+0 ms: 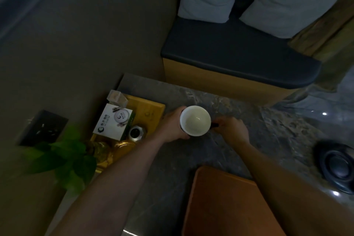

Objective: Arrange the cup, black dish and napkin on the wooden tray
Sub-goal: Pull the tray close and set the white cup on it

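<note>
Looking down through the head camera, I saw a grey marbled stone table (172, 159) carrying a smooth reddish-brown wooden tray (226, 205) at its near edge and a glossy black dish (337, 166) off to the right. My left hand (172, 126) was wrapped around the round, white-lined cup (195, 120) between the two trays, while my right hand (231, 130) pinched its dark handle. On the yellow tray (151, 109) to the left, a white box (113, 120) bore print too blurred to read.
</note>
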`<state>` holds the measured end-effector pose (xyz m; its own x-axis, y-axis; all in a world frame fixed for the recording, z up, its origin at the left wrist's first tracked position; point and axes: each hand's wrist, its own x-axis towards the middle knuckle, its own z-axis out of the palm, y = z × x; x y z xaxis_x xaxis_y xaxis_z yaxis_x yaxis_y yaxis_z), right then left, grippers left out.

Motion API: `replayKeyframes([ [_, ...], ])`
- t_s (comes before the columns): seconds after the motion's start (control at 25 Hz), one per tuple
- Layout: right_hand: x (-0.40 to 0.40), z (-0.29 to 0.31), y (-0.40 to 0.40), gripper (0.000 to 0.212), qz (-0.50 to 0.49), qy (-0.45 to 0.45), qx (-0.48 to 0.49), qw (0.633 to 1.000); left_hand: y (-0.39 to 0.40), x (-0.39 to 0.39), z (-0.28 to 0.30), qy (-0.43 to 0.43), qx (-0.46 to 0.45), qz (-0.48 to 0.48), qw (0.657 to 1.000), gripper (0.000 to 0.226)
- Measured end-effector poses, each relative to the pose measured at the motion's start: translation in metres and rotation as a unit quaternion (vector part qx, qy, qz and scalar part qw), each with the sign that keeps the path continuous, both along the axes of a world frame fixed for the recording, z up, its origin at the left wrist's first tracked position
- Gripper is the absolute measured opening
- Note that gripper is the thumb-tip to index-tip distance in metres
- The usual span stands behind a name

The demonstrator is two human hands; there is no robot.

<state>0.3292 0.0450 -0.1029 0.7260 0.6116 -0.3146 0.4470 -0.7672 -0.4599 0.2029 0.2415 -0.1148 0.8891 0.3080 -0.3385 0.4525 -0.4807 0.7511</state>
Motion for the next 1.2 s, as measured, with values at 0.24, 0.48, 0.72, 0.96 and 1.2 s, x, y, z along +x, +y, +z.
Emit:
replayKeyframes([
  [0.24,-0.026,0.007,-0.023,0.014,-0.011,0.018,0.017,1.0,-0.009,-0.015,0.017,0.022,-0.048,-0.033,0.998,0.104],
  [0.48,-0.074,0.024,-0.071,0.009,-0.022,0.013,0.039,0.999,-0.038,-0.041,0.034,0.026,-0.116,-0.076,0.99,0.102],
  [0.72,-0.133,0.036,-0.114,0.016,-0.047,0.004,0.057,0.997,-0.076,-0.073,0.024,0.043,-0.16,-0.087,0.982,0.092],
  [0.96,-0.176,0.016,-0.14,0.021,-0.112,0.012,0.038,0.993,-0.1,-0.088,0.016,0.055,-0.145,-0.114,0.981,0.089],
  [1.2,-0.192,0.008,-0.148,0.019,-0.145,0.013,0.055,0.988,-0.111,-0.088,0.016,0.051,-0.134,-0.133,0.981,0.086],
])
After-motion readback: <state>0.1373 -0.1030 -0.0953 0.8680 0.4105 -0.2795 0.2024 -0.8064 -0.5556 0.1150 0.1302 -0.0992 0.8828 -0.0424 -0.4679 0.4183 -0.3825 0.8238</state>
